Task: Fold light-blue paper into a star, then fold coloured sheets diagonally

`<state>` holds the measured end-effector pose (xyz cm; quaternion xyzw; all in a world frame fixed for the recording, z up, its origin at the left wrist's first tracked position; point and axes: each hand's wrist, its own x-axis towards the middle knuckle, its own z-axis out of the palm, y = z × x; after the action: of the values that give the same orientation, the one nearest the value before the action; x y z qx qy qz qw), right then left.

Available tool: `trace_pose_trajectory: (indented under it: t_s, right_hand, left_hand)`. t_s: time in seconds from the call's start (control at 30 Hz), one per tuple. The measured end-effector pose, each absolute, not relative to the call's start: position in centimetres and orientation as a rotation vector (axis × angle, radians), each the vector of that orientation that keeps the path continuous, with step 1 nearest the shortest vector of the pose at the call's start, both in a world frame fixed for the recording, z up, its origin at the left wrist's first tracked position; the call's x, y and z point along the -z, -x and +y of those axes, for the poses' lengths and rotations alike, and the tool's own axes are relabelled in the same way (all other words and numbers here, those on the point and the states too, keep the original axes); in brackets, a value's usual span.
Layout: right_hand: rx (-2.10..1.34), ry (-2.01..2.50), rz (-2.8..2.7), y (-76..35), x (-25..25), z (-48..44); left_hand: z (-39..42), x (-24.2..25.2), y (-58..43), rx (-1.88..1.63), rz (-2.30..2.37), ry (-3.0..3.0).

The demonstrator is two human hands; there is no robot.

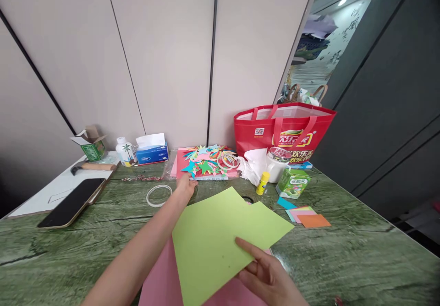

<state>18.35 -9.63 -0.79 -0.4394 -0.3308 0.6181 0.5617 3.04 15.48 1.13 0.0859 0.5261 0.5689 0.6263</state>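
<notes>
The right hand (266,274) grasps the green sheet (220,232) by its lower right side, the index finger lying on top and the other fingers bent at the edge; the green sheet is tilted above the front edge of the desk (360,246), near the middle, with a notch in its upper right side, and partly covers a pink sheet (156,281); the left hand (186,185) is stretched out toward the back edge, beside a blue star (189,169) at the front of a heap of paper stars (205,166); its fingertips are hard to make out, so I cannot tell whether it grips anything.

Along the back edge, left of the heap, stand a tissue box (152,155), a white bottle (125,152) and an open box (93,150); toward the left edge a hammer (98,166) lies on a white board (29,203), and a phone (74,203) lies partly over that board; a pale ring (148,197) lies flat just left of the left forearm.

Near the back right corner stands a red bag (256,134); before it are a lidded jar (275,169), a yellow glue stick (262,183) and a green carton (293,183); crumpled tissue (250,172) lies just left of the jar; nearer the right edge, small paper pieces lie spread out, an orange piece (314,221) foremost and a blue piece (286,204) behind.
</notes>
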Motion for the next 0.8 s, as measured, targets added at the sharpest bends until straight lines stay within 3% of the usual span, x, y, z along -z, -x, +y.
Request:
trace_pose_trajectory:
  t_s: [0.17, 0.47, 0.8]
  right_hand:
    - [-1.496, 1.000, -0.689, -15.9, 1.2, -9.3]
    - [-1.483, 0.940, -0.638, -15.0, 0.8, -8.6]
    - [-1.416, 1.318, -0.721, -15.5, -2.3, -4.5]
  left_hand:
    - [16.9, -1.4, -3.9, -1.456, 1.178, -0.134]
    - [17.2, -2.0, -4.5, -1.309, 1.139, -0.122]
    - [17.7, -4.1, -4.9, -1.409, 0.879, -0.204]
